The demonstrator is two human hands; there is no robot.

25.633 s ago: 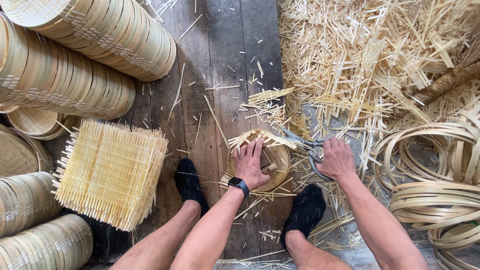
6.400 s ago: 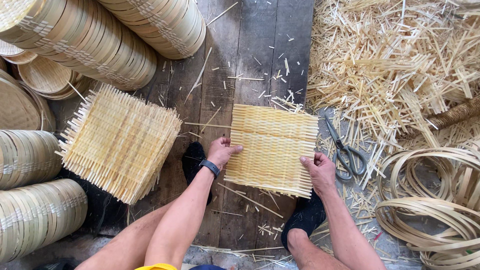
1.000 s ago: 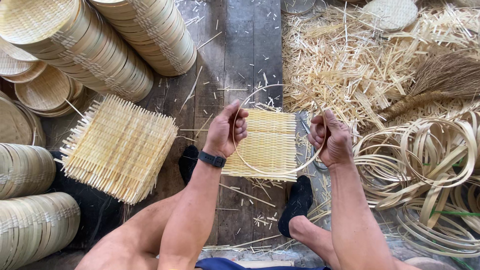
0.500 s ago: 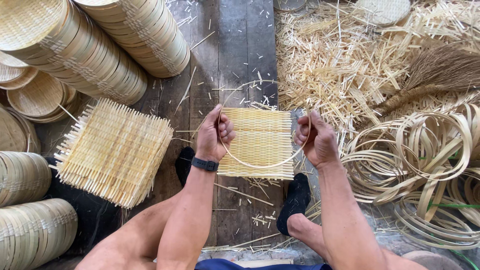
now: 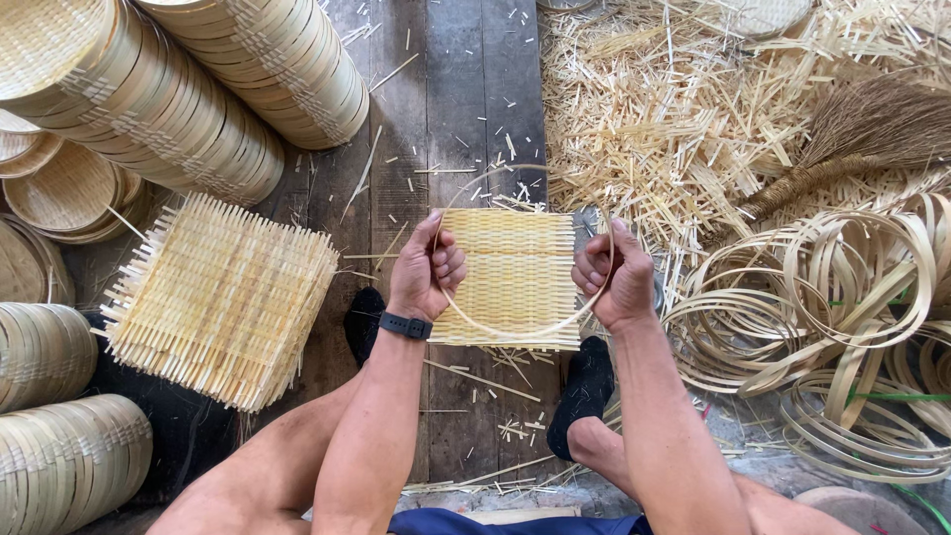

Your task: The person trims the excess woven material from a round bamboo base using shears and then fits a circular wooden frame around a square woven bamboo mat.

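Above a plank floor [image 5: 436, 89], both hands' fingers [image 5: 448, 266] pinch a thin bamboo hoop [image 5: 515, 329], left hand [image 5: 424, 269] and right hand [image 5: 616, 277] gripping opposite sides, apparently to hold its curve. It hangs over a square woven mat [image 5: 515, 277] between the feet, with a stack of mats [image 5: 218, 297] just left and coiled strips [image 5: 842, 297] to the right.

I am looking down into a basket-weaving workshop. The dark plank floor [image 5: 446, 89] carries all the signs. Left of it lie long stacks of finished round trays [image 5: 178, 109], and beside them a pile of square woven mats [image 5: 223, 297]. To the right of the planks spreads a heap of cut bamboo slivers [image 5: 674, 119], with coils of bamboo hoops [image 5: 852, 297] and a straw broom [image 5: 852, 139] nearby.
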